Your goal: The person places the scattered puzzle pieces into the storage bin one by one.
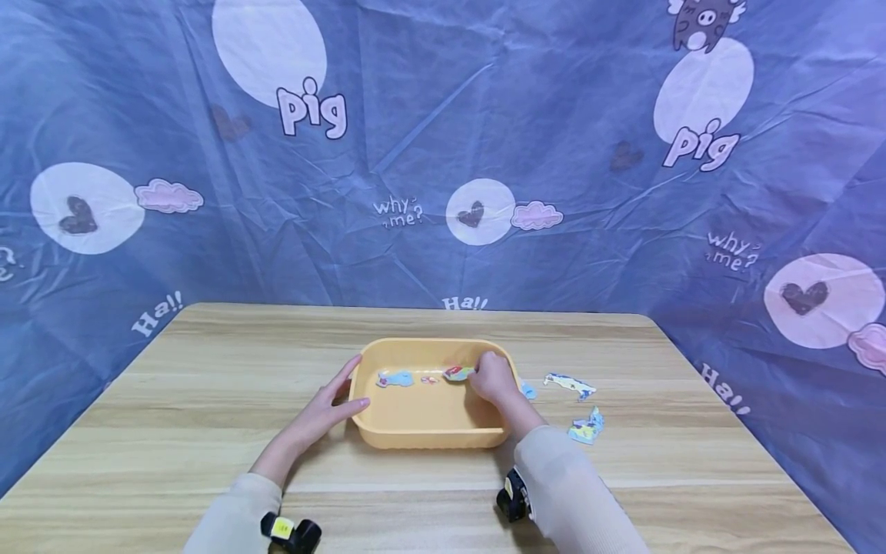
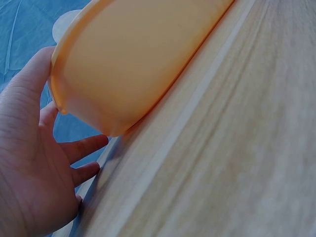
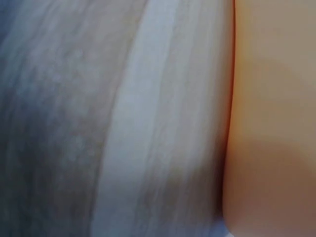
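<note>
A yellow-orange plastic basin stands on the wooden table. My left hand rests at its left end, thumb and forefinger laid on the rim with straight fingers; in the left wrist view the other fingers spread below the rim outside. My right hand reaches inside at the right end, fingers curled, pinching a red, yellow and blue scrap. Left of it in the basin lie a small reddish scrap and a light-blue scrap. The right wrist view shows only the basin's outer wall and table.
Right of the basin on the table lie a blue-and-white scrap, a blue-and-yellow scrap and a light-blue one against the basin's side. A blue printed cloth hangs behind the table.
</note>
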{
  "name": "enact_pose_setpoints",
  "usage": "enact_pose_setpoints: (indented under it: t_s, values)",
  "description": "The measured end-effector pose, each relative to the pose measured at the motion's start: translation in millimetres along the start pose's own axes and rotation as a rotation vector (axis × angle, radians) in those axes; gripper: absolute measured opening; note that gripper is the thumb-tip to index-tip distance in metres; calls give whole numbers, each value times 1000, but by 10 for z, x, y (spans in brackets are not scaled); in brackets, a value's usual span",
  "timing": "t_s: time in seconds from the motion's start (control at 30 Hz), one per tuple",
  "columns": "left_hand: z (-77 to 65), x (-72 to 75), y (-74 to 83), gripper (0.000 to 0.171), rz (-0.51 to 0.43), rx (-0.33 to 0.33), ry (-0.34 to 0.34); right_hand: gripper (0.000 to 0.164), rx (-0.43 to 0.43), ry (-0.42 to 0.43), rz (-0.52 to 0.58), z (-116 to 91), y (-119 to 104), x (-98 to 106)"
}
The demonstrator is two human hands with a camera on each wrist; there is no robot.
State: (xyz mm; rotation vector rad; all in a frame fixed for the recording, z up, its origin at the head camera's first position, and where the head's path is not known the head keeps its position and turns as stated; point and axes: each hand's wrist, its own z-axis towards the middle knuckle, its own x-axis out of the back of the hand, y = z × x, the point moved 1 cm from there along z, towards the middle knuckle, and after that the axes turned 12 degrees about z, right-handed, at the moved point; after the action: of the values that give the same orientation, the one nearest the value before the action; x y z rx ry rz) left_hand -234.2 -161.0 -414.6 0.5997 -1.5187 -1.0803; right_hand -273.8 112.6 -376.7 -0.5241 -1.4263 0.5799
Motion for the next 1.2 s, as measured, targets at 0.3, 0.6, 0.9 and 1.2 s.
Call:
enact_pose_setpoints:
  t_s: [0.3,0.6,0.9,1.2]
  values:
    - [-6,5,3,71,-5,-24,-3,37,-10,2,7,14,9,-21]
    - [4,-11,-60,73,-13,-39,-6,29,7,28,37,-9,29,-23]
    - [-5,-15,-53,73,-18,-45,-4,32,81,105,150,72,110,-65]
    - [1,-8,-43,73,-21,-56,0,32,131,133,235,-2,-81,85]
